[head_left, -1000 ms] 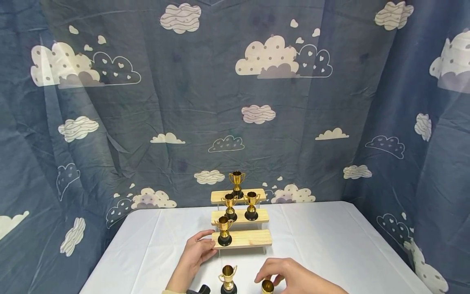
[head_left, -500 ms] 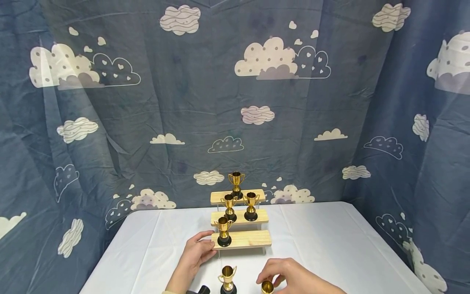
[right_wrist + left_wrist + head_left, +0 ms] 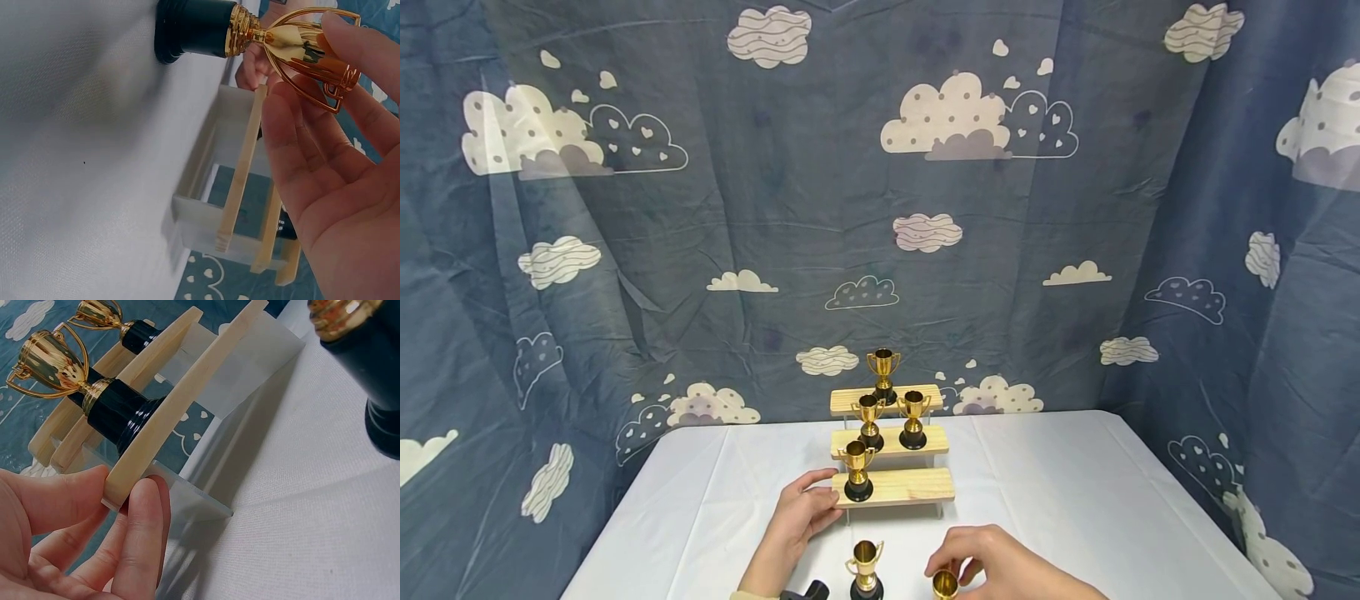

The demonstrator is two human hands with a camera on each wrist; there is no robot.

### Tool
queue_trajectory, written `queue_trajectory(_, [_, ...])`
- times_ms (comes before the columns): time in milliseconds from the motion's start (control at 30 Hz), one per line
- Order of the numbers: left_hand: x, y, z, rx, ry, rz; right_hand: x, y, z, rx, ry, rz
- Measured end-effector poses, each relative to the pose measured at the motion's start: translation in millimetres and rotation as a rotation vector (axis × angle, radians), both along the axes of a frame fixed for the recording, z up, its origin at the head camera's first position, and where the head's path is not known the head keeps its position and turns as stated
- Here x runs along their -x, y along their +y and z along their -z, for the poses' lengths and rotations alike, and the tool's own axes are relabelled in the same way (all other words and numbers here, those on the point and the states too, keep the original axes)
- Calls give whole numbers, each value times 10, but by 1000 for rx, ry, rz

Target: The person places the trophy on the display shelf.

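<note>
A right hand [image 3: 331, 187] pinches the rim of a small gold plastic trophy cup on a black base [image 3: 294, 40], likely light, slick and tippy, while the left hand [image 3: 797, 517] grips the three-step pale wooden display stand [image 3: 891, 487].

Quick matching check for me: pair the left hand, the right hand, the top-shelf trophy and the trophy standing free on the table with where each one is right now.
Things:
1. left hand
2. right hand
3. top-shelf trophy
4. free-standing trophy

Places or states:
A. alone on the highest wooden step
B. grips the left end of the lowest wooden step
C. upright on the white tablecloth between the two hands
D. fingers curled round a gold trophy cup at the near table edge

Pairs: 1-B, 2-D, 3-A, 4-C
</note>
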State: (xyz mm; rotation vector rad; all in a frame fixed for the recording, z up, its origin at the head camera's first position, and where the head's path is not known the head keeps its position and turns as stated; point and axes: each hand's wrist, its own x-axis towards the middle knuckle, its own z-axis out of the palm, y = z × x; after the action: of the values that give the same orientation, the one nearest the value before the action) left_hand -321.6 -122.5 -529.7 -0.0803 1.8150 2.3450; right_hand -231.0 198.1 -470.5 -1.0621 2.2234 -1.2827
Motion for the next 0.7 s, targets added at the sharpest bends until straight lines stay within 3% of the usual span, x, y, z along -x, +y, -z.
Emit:
queue_trajectory(300, [-9, 3, -6, -2, 5, -5, -15, -2, -22, -8, -16, 34])
queue_trajectory(700, [6, 7, 3, -3, 10, -5, 19, 26, -57, 0, 39, 49])
